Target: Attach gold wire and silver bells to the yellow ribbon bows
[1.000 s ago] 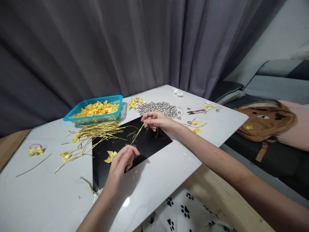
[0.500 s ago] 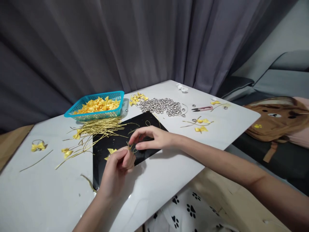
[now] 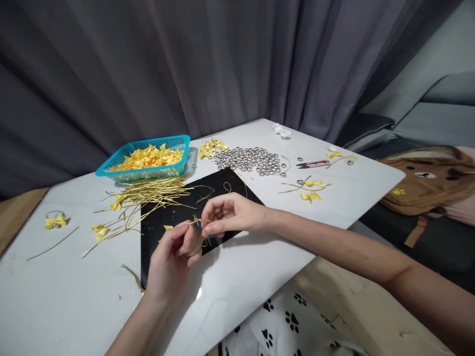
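Note:
Both my hands meet over a black mat [image 3: 168,217] lying on the white table [image 3: 74,296]. My left hand [image 3: 174,259] pinches a small yellow bow with a thin gold twist tie [image 3: 198,222] on it. My right hand [image 3: 230,213] pinches the other end of the same gold tie, its fingers pressed together. A pile of gold twist ties [image 3: 152,194] lies just left of the mat. Behind it stands a teal basket [image 3: 145,159] full of yellow bows. A heap of small silver bells [image 3: 249,160] lies beyond the mat.
Loose yellow bows [image 3: 311,190] lie on the right of the table, with pink snips [image 3: 313,163] beyond them. Another bow with a bell [image 3: 55,221] sits far left. A grey curtain hangs behind. A brown bear backpack [image 3: 426,180] rests on a sofa at right.
My right hand came back from the far side of the mat to meet the left hand, drawing the gold tie in. Both hands now work it close together.

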A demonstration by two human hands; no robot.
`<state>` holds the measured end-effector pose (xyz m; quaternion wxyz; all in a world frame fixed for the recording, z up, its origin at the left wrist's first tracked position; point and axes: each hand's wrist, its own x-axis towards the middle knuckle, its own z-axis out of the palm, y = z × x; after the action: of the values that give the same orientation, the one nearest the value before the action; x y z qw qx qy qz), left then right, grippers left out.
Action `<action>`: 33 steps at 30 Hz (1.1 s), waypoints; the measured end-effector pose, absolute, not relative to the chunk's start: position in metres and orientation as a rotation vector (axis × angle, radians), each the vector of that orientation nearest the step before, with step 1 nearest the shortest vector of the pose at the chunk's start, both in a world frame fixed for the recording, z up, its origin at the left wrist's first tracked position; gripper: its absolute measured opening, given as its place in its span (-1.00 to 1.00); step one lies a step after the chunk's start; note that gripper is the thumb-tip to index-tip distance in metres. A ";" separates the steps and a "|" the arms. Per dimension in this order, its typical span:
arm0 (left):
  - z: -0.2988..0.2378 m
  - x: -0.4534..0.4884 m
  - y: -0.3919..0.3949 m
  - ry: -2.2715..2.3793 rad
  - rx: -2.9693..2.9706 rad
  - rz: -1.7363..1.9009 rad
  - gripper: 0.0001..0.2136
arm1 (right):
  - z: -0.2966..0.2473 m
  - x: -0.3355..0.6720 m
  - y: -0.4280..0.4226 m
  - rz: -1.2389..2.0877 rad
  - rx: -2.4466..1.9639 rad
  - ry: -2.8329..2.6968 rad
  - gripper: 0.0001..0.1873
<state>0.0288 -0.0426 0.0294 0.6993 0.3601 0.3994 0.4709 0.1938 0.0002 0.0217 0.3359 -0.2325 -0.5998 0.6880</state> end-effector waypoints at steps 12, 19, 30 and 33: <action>0.028 0.031 -0.042 0.942 0.920 1.028 -0.68 | 0.020 0.200 0.000 1.952 -0.429 -1.439 -0.86; 0.028 0.030 -0.042 0.961 0.972 1.046 -0.68 | 0.024 0.199 -0.005 1.979 -0.506 -1.402 -0.82; 0.011 0.025 -0.042 1.170 1.213 1.114 -0.70 | 0.026 0.192 -0.008 1.803 -0.629 -1.511 -0.72; 0.011 0.026 -0.041 1.152 1.185 1.201 -0.84 | 0.028 0.192 -0.009 1.793 -0.663 -1.510 -0.70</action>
<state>0.0262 -0.0414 0.0113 0.5222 0.4949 0.4808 0.5012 0.1918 -0.0089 0.0275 0.3456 -0.2554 -0.5816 0.6907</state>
